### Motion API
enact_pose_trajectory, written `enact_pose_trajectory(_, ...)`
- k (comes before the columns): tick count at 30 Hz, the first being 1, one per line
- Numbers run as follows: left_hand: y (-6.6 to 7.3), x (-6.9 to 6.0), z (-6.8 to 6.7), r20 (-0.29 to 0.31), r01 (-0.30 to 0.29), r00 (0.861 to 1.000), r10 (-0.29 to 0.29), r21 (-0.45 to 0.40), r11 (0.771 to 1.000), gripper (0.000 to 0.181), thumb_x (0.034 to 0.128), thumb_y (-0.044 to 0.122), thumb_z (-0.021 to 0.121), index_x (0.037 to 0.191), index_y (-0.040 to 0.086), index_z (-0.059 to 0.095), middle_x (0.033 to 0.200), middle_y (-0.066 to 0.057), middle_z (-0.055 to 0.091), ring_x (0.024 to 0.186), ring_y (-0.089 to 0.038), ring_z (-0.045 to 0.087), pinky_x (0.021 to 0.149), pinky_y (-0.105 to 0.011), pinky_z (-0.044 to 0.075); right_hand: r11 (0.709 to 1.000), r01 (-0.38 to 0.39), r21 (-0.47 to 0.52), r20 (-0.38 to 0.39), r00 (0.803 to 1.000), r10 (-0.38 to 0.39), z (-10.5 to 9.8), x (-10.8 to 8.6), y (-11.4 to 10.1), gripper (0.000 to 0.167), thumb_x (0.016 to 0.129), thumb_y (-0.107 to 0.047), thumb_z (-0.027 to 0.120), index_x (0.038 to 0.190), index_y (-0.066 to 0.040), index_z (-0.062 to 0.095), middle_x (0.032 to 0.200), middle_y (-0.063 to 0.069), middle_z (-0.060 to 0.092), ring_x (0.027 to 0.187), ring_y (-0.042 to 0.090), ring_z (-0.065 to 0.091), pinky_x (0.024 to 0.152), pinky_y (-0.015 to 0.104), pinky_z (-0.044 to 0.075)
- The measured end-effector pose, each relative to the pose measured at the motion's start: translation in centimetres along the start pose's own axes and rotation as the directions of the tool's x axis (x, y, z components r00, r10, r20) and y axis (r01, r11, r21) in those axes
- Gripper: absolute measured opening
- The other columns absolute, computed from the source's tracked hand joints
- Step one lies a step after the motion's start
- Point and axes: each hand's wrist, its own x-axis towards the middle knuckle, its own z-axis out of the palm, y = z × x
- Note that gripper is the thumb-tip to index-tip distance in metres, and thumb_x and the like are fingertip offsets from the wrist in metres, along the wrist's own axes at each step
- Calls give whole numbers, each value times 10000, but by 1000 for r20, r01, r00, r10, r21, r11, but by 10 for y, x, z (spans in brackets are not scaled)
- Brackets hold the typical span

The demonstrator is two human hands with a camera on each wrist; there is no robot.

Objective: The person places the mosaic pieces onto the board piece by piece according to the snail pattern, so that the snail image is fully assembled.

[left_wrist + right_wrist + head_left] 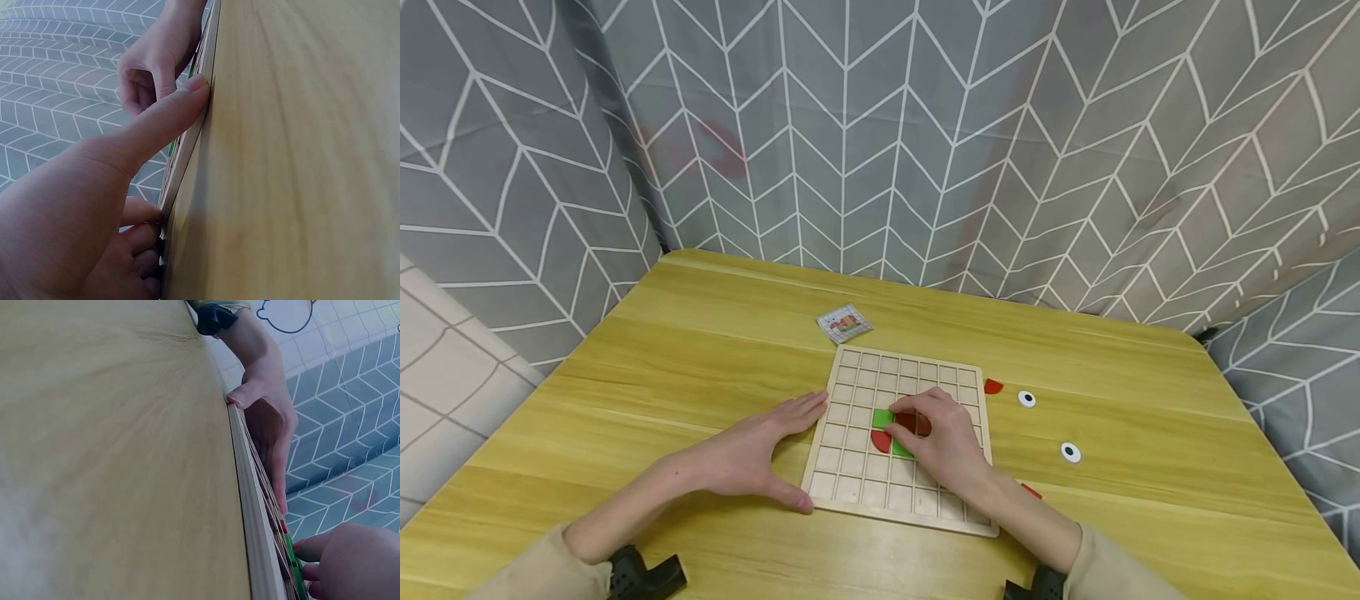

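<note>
Your left hand is touching the wooden grid board, with spread fingers at its left side and the thumb by its near-left corner. That hand is probably stopping the board from sliding; it isn't gripping any small piece. The board is lying near the middle of the table. Your right hand is bending over it, fingertips by the green square. I can't tell if those fingers are pinching a piece. Just below the square, a red rounded piece is sitting on the board.

A picture card is lying between the board and the table's far edge. Two eye discs are waiting toward the right edge, and a red piece is lying just beside the board. Your right hand is hiding some middle squares.
</note>
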Motion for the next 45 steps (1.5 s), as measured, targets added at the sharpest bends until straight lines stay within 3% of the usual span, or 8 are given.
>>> enact_pose_trajectory(6, 1, 0, 2, 2, 2, 1000, -2, 0, 1000, 1190, 690, 744, 744, 1593, 140, 259, 1682, 11, 140, 1538, -309, 150, 1173, -615, 244, 1000, -5, -4, -11, 1000, 5, -2, -4, 0, 238, 768, -133, 871, 983, -95, 777, 885, -3, 723, 805, 131, 605, 623, 227, 467)
enact_pose_trajectory(11, 2, 1, 3, 1, 5, 1000, -5, -3, 1000, 1199, 682, 733, 760, 1593, 136, 258, 1681, 10, 142, 1536, -315, 153, 1174, -612, 244, 1000, 4, -28, -60, 998, -6, -20, -10, 6, 253, 748, -98, 877, 978, -80, 775, 902, 9, 740, 858, 158, 643, 669, 283, 534)
enact_pose_trajectory(16, 4, 2, 0, -2, 13, 1000, -13, 0, 1000, 1200, 680, 718, 774, 1597, 149, 248, 1681, 11, 143, 1534, -323, 159, 1172, -614, 247, 993, -108, -47, -83, 991, 104, -52, -25, 26, 254, 747, -61, 869, 976, -107, 771, 912, -9, 742, 871, 162, 661, 743, 276, 531)
enact_pose_trajectory(19, 4, 2, 0, -1, 14, 1000, -14, 3, 1000, 1198, 680, 718, 774, 1598, 156, 247, 1681, 13, 143, 1534, -327, 161, 1170, -620, 246, 981, -184, -52, -95, 979, 179, -72, -38, 36, 262, 749, -60, 867, 978, -140, 767, 912, -34, 740, 877, 140, 669, 794, 211, 504)
enact_pose_trajectory(23, 3, 2, 0, -2, 17, 1000, -17, 5, 1000, 1202, 679, 725, 770, 1598, 155, 245, 1681, 17, 142, 1535, -321, 160, 1174, -610, 249, 974, -225, -23, -61, 973, 223, -95, -58, 47, 273, 760, -61, 861, 991, -173, 769, 935, -54, 736, 920, 91, 661, 878, 119, 444)
enact_pose_trajectory(30, 3, 1, -2, -2, 21, 1000, -21, 1, 1000, 1210, 675, 729, 769, 1597, 144, 246, 1680, 8, 150, 1536, -316, 158, 1178, -595, 254, 987, -147, 71, 87, 986, 141, -123, -86, 60, 334, 725, -47, 879, 1010, -176, 761, 989, -66, 742, 949, 57, 663, 886, 96, 458)
enact_pose_trajectory(36, 2, 0, -1, 4, 27, 1000, -27, -4, 1000, 1207, 676, 732, 764, 1598, 154, 243, 1681, 14, 142, 1537, -317, 152, 1177, -601, 251, 986, -101, 130, 187, 979, 75, -130, -98, 64, 390, 685, -115, 911, 1029, -203, 751, 1004, -83, 728, 966, 69, 663, 930, 101, 452)
enact_pose_trajectory(45, 3, 0, 0, 4, 27, 1000, -27, 0, 1000, 1207, 677, 733, 763, 1599, 157, 240, 1682, 17, 138, 1537, -325, 149, 1175, -608, 249, 993, -55, 103, 165, 986, 37, -129, -102, 67, 375, 733, -28, 863, 1042, -206, 747, 1011, -87, 727, 955, 70, 672, 925, 103, 465)
